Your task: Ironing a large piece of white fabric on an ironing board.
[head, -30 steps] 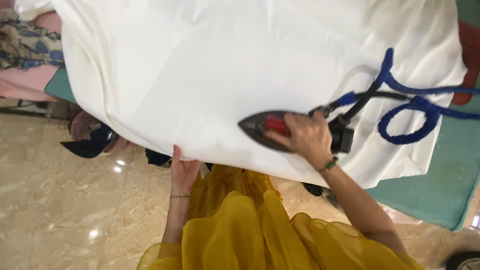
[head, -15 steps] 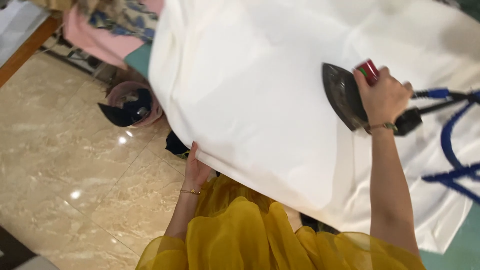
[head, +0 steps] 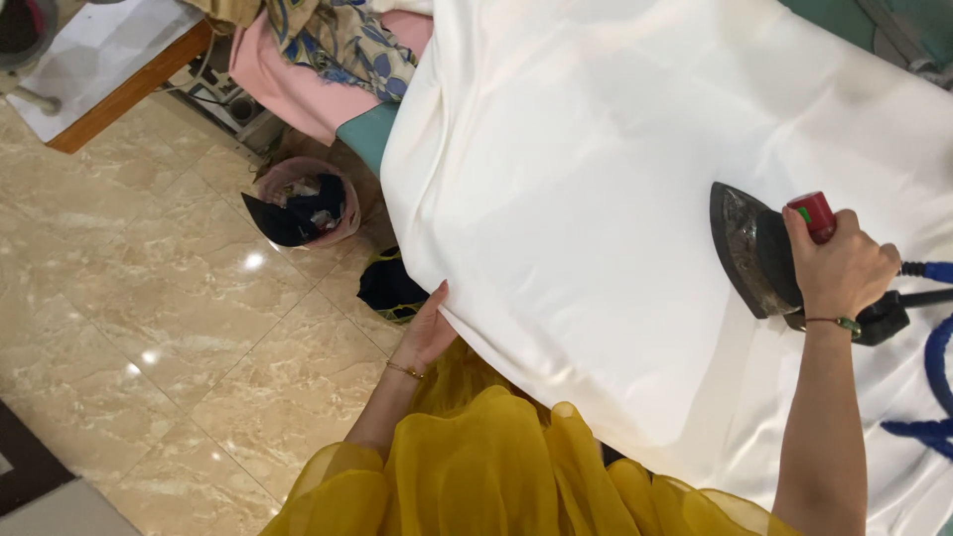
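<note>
A large white cloth point(head: 615, 189) lies spread over a table and hangs over its near edge. My right hand point(head: 839, 273) grips the red handle of a dark metal iron point(head: 754, 253), which rests on the cloth at the right. A blue cord point(head: 933, 397) trails from the iron's back. My left hand point(head: 427, 333) holds the hanging edge of the cloth from below, fingers tucked under it. Yellow sheer fabric of my clothing point(head: 496, 467) fills the bottom.
Pink and patterned fabrics point(head: 328, 50) are piled at the table's far left end. A basket of dark items point(head: 298, 208) and another dark bundle point(head: 387, 288) sit on the beige tiled floor point(head: 149, 328). A wooden-edged table point(head: 109, 60) stands top left.
The iron has slid rightward across the cloth with my right hand. My view has swung left, showing more floor. My left hand keeps its hold on the cloth edge.
</note>
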